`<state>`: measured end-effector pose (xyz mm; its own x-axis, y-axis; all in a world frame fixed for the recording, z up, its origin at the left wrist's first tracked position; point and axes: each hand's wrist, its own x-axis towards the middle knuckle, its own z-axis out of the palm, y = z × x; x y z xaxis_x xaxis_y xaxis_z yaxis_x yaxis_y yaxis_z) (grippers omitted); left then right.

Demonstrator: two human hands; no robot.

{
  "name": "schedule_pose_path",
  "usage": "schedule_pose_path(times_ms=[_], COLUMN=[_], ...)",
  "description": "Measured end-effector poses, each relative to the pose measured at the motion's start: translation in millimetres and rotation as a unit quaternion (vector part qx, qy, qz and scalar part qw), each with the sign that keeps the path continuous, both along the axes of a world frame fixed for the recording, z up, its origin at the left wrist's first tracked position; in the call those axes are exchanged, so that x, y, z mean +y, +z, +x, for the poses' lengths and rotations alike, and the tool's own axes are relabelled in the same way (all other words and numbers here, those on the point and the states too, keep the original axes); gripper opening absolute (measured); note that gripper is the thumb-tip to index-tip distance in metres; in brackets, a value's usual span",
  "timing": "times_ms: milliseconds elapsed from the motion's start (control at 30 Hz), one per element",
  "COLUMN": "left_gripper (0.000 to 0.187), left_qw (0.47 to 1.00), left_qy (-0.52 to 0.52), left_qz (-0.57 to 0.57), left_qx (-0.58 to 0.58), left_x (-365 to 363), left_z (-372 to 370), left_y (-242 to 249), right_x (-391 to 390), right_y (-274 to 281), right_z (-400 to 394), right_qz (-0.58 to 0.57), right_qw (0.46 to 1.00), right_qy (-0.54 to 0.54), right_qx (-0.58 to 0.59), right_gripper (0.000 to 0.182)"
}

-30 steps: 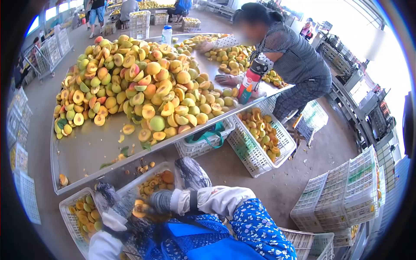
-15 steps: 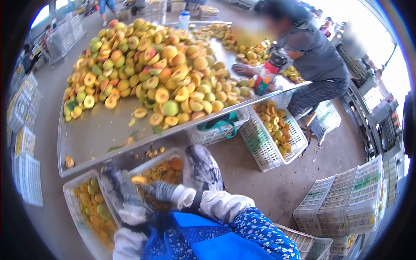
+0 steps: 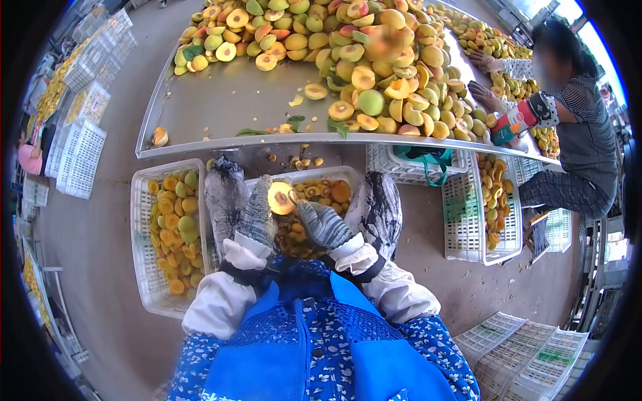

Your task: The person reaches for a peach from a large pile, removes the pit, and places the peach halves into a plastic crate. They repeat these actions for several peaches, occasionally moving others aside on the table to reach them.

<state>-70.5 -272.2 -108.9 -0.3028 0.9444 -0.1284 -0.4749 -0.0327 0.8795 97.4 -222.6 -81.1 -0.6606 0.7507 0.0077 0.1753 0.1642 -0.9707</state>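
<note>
My left hand (image 3: 259,215), in a grey striped glove, is closed around a peach half (image 3: 278,200) with its cut yellow face up. My right hand (image 3: 324,226), in a matching glove, is closed at the fruit's right side. A thin, dark curved tool (image 3: 292,196) reaches from its fingers to the peach's centre; its handle is hidden. Below both hands, between my knees, sits a white crate (image 3: 344,175) of peach pieces. To the left stands another white crate (image 3: 139,230) filled with peach halves.
A metal table (image 3: 221,110) ahead carries a large heap of peaches (image 3: 374,73). A co-worker (image 3: 588,134) sits at the right with gloved hands on the table. White crates (image 3: 461,220) stand under its right side; stacked crates (image 3: 528,354) stand at lower right and far left.
My view has turned right and down, so the table sits higher. The hands and peach half are raised closer together above the crate, the cut face now showing clearly.
</note>
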Motion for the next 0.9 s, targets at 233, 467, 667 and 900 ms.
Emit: schedule_pose_path(times_ms=[233,467,667,900], left_gripper=[0.028,0.040,0.042,0.034], left_qw=[0.993,0.743,0.736,0.939], left_qy=[0.047,0.012,-0.044,-0.060], left_qz=[-0.034,-0.059,0.043,-0.050], left_qx=[-0.099,0.667,0.675,0.335], left_x=[16,-9,-15,-1], left_z=[20,10,46,41], left_y=[10,-30,72,69], right_x=[1,-7,-11,-9], right_y=[8,-10,2,0], right_z=[-6,-11,-12,-11], right_qz=[0.160,0.182,-0.063,-0.137], right_qw=[0.979,0.974,0.985,0.969], right_qy=[0.028,0.057,0.025,0.032], right_qx=[-0.126,-0.122,-0.157,-0.203], right_gripper=[0.036,0.055,0.041,0.060])
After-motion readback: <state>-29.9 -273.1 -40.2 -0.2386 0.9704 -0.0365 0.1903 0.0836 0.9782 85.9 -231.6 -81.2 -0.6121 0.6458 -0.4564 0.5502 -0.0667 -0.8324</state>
